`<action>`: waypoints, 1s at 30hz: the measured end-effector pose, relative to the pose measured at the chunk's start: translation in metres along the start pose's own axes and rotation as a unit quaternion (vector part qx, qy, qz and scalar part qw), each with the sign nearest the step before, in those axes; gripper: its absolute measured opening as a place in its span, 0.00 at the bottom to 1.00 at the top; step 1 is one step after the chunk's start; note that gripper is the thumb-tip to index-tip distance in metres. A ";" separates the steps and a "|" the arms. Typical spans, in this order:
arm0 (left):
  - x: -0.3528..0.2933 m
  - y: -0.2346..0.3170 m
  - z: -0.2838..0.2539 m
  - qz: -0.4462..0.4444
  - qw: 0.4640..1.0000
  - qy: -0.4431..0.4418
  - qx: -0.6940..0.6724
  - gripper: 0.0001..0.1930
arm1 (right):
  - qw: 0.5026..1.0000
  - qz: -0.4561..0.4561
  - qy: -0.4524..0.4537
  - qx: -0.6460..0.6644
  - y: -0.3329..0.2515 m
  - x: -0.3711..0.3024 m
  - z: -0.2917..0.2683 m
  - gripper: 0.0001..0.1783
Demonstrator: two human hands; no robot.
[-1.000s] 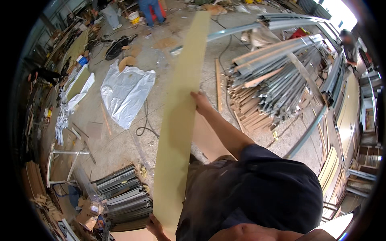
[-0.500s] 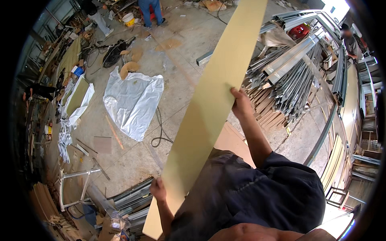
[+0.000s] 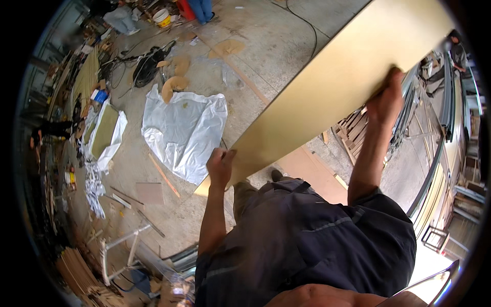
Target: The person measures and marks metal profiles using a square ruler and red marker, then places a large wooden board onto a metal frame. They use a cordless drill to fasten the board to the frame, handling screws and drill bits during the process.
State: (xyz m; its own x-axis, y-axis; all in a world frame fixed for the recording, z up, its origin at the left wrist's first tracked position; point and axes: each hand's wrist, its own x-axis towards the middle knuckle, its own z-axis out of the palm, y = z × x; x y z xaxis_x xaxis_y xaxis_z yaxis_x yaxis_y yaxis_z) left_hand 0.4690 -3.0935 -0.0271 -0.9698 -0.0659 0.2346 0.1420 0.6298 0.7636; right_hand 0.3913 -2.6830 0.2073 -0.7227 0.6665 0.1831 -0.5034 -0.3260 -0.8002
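A long, flat, pale yellow board is held in front of my body, slanting from near my waist up to the far right. Near its lower end, my left hand is closed around the left edge, with the thumb on the face. Farther up, my right hand grips the right-hand edge, fingers mostly hidden by the wrist and the board. The far end reaches the upper right rim of the picture. Beyond the left hand, a white plastic sheet lies spread on the concrete floor.
A white tubular stand is at lower left. Wooden slats and metal profiles lie at right, partly behind the board. A brown flat panel rests by my feet. A cable crosses the floor. Other people are at the far edges.
The board has swung clockwise and farther forward, its far end now to the right. Both hands, still gripping it, have moved: the left up and rightward, the right upward and rightward.
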 end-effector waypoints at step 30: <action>0.424 0.352 0.178 0.223 0.440 -0.674 -0.550 0.43 | 0.864 -0.092 0.376 -0.321 -0.001 -0.066 -0.049 0.26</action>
State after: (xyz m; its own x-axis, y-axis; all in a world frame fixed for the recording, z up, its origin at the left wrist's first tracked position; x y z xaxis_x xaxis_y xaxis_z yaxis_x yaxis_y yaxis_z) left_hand 0.0723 -2.7623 0.2344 0.0709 0.8601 0.5052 -0.3308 -0.4576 0.8253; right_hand 0.4628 -2.6938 0.1674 -0.0249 0.9935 0.1113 -0.0353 0.1104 -0.9933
